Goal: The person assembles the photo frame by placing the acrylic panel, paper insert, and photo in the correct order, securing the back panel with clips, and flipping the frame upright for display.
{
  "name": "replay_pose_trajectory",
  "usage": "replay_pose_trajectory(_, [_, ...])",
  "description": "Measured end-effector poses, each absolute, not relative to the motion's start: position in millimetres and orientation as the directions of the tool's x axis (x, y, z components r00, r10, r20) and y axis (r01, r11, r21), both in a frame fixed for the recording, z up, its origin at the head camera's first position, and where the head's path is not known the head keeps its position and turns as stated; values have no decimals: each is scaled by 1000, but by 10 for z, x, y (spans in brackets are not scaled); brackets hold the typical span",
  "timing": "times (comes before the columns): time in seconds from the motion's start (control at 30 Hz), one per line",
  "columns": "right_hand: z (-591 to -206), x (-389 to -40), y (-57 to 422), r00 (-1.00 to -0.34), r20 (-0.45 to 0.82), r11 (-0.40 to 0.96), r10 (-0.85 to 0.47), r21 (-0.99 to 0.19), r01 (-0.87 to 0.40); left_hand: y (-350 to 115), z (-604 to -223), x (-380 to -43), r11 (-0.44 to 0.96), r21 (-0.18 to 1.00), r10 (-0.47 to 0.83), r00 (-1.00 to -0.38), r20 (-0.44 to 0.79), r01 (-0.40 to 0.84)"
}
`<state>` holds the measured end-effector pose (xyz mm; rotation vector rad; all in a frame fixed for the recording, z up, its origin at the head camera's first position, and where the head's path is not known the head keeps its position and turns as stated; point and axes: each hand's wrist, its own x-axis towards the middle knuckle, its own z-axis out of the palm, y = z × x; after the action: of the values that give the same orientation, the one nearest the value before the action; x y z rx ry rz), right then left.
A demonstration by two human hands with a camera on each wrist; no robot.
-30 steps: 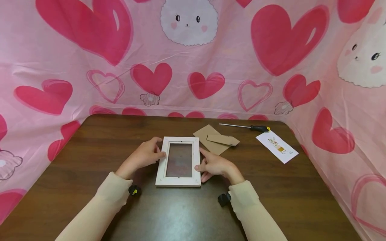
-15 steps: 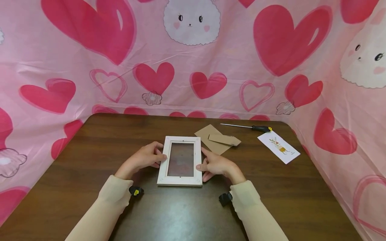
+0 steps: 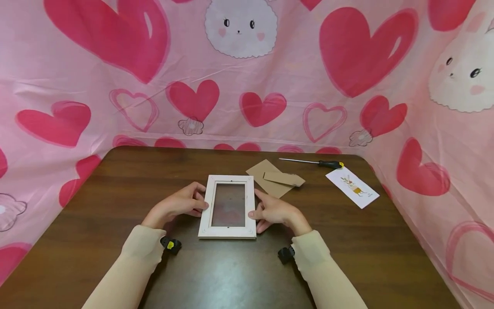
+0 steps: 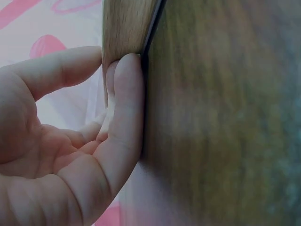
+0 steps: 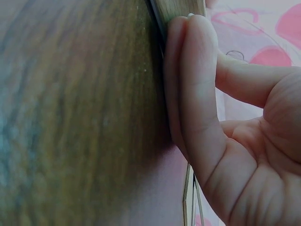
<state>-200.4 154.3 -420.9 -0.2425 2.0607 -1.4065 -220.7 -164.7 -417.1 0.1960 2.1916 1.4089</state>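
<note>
White frame (image 3: 227, 232): found lying at the middle of the dark wood table (image 3: 227, 274), its long sides running away from the person. Outline rectangular; broad, plain white border, with a narrower inner lip stepped around the opening. Faint line marks are seen at the corners; one small dark spot is noted at the middle of each short side. The opening is filled by a greyish, see-through pane (image 3: 229, 206), dull and slightly smudged. In the left-wrist view the frame's side is shown brownish and finely grained.

The left long side is pinched by the left hand (image 3: 181, 202), the right one by the right hand (image 3: 275, 211), thumbs placed on the border.

Beyond the right hand, a brown board (image 3: 266, 188) is crossed by a brown strip (image 3: 283, 179); farther right, a screwdriver (image 3: 329, 164) and printed card (image 3: 352, 187) are laid.
</note>
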Motion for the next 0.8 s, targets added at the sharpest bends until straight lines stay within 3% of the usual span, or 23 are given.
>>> replay_pose_trajectory(0.57, [-4164,-1996,1563,-787,-408,427,-463,-880,205,-1631,-4155,-2188,472,860,361,-848,-389,-193])
replay_pose_trajectory(0.67, [-4068,-2013,1650,-803,-377,436,-461,-885,165,-1645,-4160,-2179,474,858,356,-848,-393,-199])
replay_pose_trajectory(0.8, [-3858,-2074,1947,-863,-253,492,-438,-870,5,-1651,-4169,-2180,470,861,359,-849,-388,-195])
